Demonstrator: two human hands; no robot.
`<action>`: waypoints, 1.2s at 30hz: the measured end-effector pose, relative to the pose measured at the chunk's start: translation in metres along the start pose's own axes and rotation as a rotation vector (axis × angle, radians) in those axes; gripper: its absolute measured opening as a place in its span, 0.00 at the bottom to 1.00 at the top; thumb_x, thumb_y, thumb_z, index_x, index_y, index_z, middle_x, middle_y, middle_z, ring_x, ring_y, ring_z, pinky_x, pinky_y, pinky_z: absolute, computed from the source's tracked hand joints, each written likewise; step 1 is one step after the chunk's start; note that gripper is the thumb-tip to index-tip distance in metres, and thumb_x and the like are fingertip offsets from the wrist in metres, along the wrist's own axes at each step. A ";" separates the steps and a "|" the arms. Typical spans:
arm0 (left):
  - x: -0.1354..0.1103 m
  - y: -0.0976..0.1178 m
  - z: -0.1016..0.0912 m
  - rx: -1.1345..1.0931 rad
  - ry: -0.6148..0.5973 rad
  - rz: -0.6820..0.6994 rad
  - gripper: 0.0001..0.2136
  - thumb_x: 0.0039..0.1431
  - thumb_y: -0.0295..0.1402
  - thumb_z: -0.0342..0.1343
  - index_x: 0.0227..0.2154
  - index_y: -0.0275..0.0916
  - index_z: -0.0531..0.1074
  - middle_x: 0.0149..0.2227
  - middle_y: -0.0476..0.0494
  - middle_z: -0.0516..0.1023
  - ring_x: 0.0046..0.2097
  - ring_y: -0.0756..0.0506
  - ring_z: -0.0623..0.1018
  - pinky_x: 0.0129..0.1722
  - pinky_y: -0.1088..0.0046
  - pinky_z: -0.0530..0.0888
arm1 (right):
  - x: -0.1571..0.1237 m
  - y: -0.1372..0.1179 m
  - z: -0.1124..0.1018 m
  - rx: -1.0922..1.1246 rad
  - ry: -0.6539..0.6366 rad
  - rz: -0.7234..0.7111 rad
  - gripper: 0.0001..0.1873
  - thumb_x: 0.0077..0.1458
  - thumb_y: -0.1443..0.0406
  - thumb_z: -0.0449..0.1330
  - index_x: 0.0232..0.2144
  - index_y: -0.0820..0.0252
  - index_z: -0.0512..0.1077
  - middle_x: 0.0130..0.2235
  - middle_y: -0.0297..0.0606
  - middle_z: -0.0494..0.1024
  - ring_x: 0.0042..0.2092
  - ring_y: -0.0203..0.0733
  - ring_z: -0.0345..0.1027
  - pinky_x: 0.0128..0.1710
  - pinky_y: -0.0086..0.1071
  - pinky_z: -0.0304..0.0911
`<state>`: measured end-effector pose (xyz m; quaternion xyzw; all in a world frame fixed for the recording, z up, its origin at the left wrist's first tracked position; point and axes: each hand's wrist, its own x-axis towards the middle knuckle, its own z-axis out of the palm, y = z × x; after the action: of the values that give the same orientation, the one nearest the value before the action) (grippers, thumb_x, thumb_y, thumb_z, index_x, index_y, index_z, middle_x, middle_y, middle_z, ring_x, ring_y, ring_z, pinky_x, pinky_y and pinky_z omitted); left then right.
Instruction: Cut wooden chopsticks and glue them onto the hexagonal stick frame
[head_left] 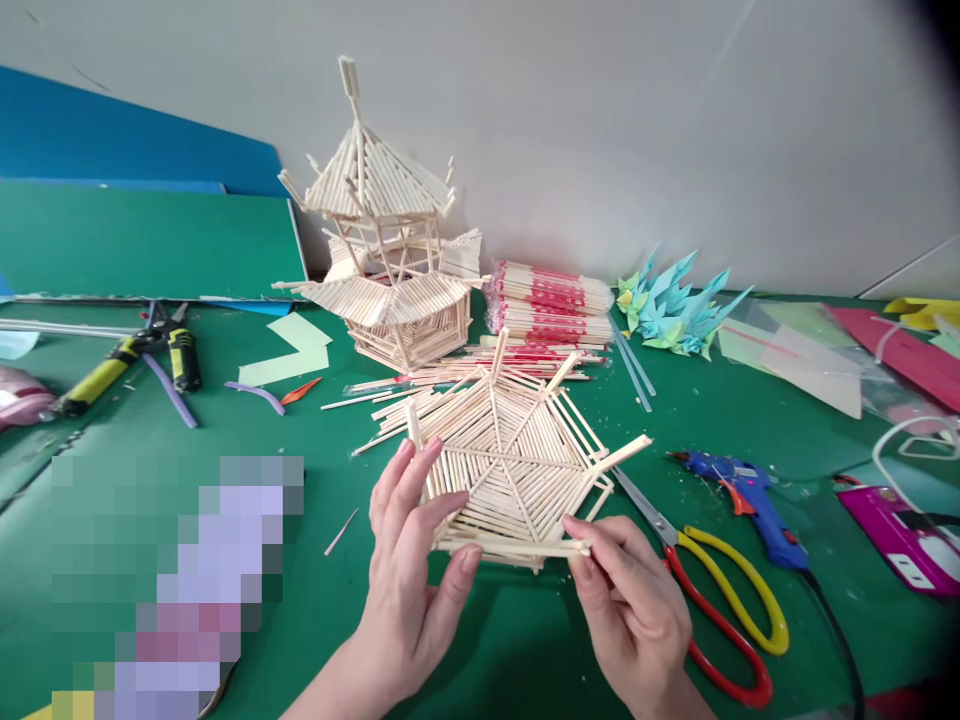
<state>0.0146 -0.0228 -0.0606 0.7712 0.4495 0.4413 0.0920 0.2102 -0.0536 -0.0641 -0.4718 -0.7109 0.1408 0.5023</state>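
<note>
A flat six-sided frame of pale wooden sticks [510, 470], with spokes meeting in the middle, lies on the green table. Short double-stick posts stand out at several of its corners. My left hand [409, 555] is at its left side, fingers spread, with the thumb and index finger near the left end of a stick along the near edge. Between thumb and fingertips, my right hand [634, 590] pinches the right end of that wooden stick [517, 547]. Whether the stick is fixed to the frame I cannot tell.
Behind stands a stick pagoda [394, 250] beside wrapped stick bundles [551, 300] and loose sticks [390, 415]. To the right lie scissors [675, 540], a blue glue gun [757, 500], a pink power strip [896, 540] and folded blue paper [679, 300]. Pliers [112, 370] lie left.
</note>
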 end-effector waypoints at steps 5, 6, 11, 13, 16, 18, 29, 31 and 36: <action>0.001 -0.001 0.001 -0.006 -0.007 -0.012 0.13 0.55 0.22 0.49 0.44 0.36 0.62 0.60 0.32 0.56 0.63 0.31 0.50 0.57 0.46 0.52 | -0.001 0.000 0.001 -0.013 0.000 -0.015 0.26 0.52 0.78 0.53 0.52 0.57 0.66 0.35 0.41 0.72 0.32 0.37 0.67 0.22 0.26 0.65; 0.001 -0.001 0.001 -0.007 -0.008 -0.013 0.13 0.55 0.22 0.49 0.44 0.35 0.62 0.60 0.31 0.56 0.63 0.31 0.50 0.57 0.46 0.52 | 0.000 0.000 0.001 -0.015 0.000 -0.012 0.25 0.52 0.78 0.54 0.52 0.57 0.67 0.35 0.41 0.72 0.31 0.37 0.68 0.22 0.26 0.65; -0.001 -0.001 -0.001 -0.005 -0.006 -0.005 0.13 0.56 0.22 0.49 0.44 0.35 0.62 0.60 0.32 0.56 0.63 0.31 0.50 0.57 0.46 0.52 | 0.002 0.000 0.001 -0.016 0.015 -0.017 0.25 0.51 0.78 0.54 0.51 0.58 0.67 0.34 0.40 0.72 0.31 0.36 0.67 0.21 0.25 0.64; -0.001 -0.001 -0.001 -0.001 -0.004 -0.002 0.13 0.56 0.23 0.49 0.44 0.36 0.62 0.60 0.32 0.56 0.63 0.31 0.51 0.57 0.46 0.53 | 0.002 -0.001 0.002 -0.014 0.015 -0.024 0.26 0.51 0.79 0.54 0.51 0.58 0.67 0.35 0.40 0.72 0.31 0.36 0.67 0.24 0.26 0.65; 0.000 0.000 0.000 0.004 0.002 0.000 0.12 0.56 0.24 0.49 0.44 0.36 0.63 0.60 0.31 0.56 0.63 0.31 0.51 0.57 0.46 0.53 | -0.001 -0.003 0.004 0.000 0.024 -0.011 0.26 0.51 0.79 0.53 0.52 0.58 0.66 0.36 0.40 0.71 0.33 0.36 0.67 0.26 0.27 0.66; 0.000 0.000 0.000 0.015 0.011 -0.001 0.12 0.56 0.24 0.49 0.44 0.35 0.63 0.60 0.31 0.56 0.63 0.31 0.51 0.57 0.46 0.53 | -0.003 -0.005 0.005 0.023 0.027 0.016 0.25 0.52 0.79 0.53 0.51 0.58 0.66 0.36 0.40 0.70 0.34 0.36 0.67 0.27 0.27 0.66; -0.008 0.002 0.000 0.015 0.104 -0.053 0.32 0.55 0.28 0.54 0.61 0.36 0.48 0.60 0.32 0.57 0.63 0.34 0.52 0.59 0.49 0.54 | -0.005 -0.004 0.005 0.053 0.027 0.091 0.19 0.55 0.74 0.54 0.49 0.60 0.68 0.33 0.38 0.68 0.28 0.34 0.66 0.23 0.25 0.65; -0.011 0.003 0.001 0.037 0.100 -0.049 0.33 0.55 0.29 0.54 0.62 0.36 0.47 0.61 0.32 0.55 0.63 0.34 0.51 0.59 0.48 0.53 | -0.005 -0.004 0.005 0.060 0.033 0.096 0.18 0.55 0.74 0.54 0.49 0.59 0.68 0.33 0.38 0.69 0.29 0.34 0.67 0.24 0.24 0.66; -0.017 0.005 0.003 0.055 0.060 -0.116 0.28 0.59 0.29 0.49 0.61 0.41 0.49 0.64 0.36 0.48 0.64 0.34 0.47 0.59 0.46 0.51 | -0.005 -0.001 0.007 0.070 0.029 0.087 0.16 0.56 0.73 0.54 0.47 0.59 0.69 0.35 0.40 0.70 0.33 0.36 0.70 0.27 0.25 0.68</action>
<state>0.0161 -0.0381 -0.0696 0.7326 0.5078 0.4457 0.0824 0.2041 -0.0567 -0.0695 -0.4863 -0.6770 0.1801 0.5223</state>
